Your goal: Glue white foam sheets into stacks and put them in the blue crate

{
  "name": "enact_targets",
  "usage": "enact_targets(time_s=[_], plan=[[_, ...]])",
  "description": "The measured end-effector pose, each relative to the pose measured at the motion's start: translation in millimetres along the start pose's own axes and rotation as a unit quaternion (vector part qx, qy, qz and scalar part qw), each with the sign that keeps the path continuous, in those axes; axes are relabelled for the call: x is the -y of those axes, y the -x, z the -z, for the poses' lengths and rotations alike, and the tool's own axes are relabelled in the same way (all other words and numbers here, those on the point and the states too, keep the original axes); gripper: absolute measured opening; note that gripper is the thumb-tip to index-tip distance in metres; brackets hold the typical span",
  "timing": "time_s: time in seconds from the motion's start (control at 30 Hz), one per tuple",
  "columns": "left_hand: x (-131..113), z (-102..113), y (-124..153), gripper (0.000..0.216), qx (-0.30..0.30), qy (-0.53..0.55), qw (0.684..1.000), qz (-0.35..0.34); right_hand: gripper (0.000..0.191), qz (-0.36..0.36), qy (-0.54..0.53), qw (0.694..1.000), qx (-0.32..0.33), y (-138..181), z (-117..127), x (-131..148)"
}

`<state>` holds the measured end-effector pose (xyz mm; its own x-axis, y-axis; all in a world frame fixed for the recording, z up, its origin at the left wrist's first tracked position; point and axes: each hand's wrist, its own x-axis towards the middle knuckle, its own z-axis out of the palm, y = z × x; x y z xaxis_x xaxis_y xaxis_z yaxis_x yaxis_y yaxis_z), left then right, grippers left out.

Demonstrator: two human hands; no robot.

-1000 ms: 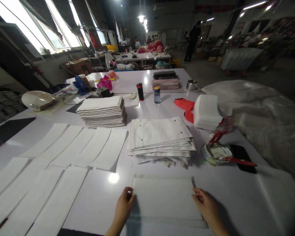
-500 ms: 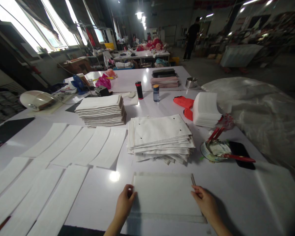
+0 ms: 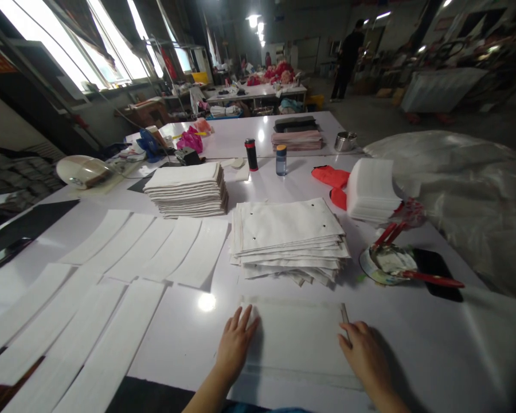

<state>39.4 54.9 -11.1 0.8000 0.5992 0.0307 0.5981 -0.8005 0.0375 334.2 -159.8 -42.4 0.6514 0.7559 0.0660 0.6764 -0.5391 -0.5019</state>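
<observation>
A white rectangular sheet with translucent borders lies on the table in front of me. My left hand rests on its left edge, fingers stretched out and lying flat. At the opposite edge, the thumb and bent fingers of my right hand grip the sheet near its upper right corner. Just beyond the sheet is an uneven stack of white fabric panels with small dark dots on the top one. Several white strips are laid out in two rows to the left.
A glue-smeared can with red-handled tools stands right, beside a black phone. Behind are a folded cloth stack, a white foam pile, two bottles and red fabric. Plastic sheeting bulges along the right side.
My left hand has gone from pinching the sheet's left edge to lying flat on it with fingers spread. My right hand stays at the right edge. The view has shifted slightly.
</observation>
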Motion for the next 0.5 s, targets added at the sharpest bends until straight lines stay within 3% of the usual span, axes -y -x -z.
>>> enact_targets(time_s=[0.07, 0.13, 0.33, 0.4, 0.5], plan=[[-4, -10, -1, 0.054, 0.006, -0.008, 0.999, -0.041, 0.028, 0.019, 0.118, 0.993, -0.01, 1, 1, 11], [-11, -23, -1, 0.045, -0.021, -0.018, 0.999, -0.034, 0.036, 0.048, 0.205, 0.977, -0.023, 1, -8, 30], [-25, -47, 1, 0.055, -0.149, -0.048, 0.988, -0.016, 0.058, 0.285, 0.138, 0.948, 0.018, 2, -64, 102], [-26, -45, -1, 0.061, -0.16, -0.059, 0.985, -0.011, 0.067, 0.314, 0.127, 0.94, 0.039, 1, -70, 105], [-25, -40, -4, 0.067, -0.155, -0.06, 0.986, -0.003, 0.071, 0.29, 0.129, 0.947, 0.045, -3, -60, 80]])
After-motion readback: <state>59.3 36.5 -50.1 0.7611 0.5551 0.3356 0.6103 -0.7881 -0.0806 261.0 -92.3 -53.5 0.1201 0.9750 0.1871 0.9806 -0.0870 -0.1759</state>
